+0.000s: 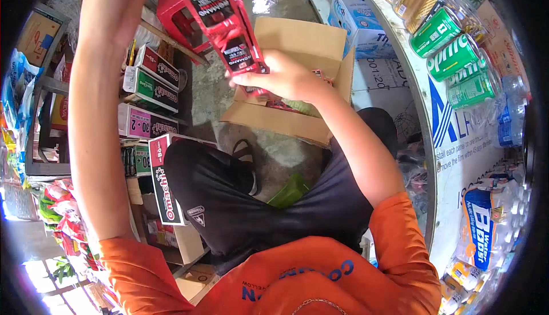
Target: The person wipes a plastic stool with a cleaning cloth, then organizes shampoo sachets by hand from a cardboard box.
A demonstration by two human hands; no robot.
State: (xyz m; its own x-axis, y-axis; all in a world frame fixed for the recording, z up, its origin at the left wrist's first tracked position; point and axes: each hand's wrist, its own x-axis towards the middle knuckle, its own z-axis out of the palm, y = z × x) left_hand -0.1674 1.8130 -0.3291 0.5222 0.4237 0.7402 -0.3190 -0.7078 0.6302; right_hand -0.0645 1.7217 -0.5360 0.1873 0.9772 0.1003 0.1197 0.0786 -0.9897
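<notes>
My right hand (283,78) is closed round the lower end of a strip of red Romano sachets (220,15). The strip rises up and to the left and is cut off by the top edge of the view. My left arm (94,109) reaches up along the left side, and its hand is out of view. Under my right hand stands an open cardboard box (300,35) with its flaps folded out. Some red packets and something pale green lie inside it, partly hidden by my hand and forearm.
Left of my legs are stacked Omachi boxes (166,186) and a red plastic stool (174,15). On the right, a white counter (426,109) carries green Sprite cans (437,32) and a Water Boost pack (480,226). A blue-white carton (357,20) stands behind the open box.
</notes>
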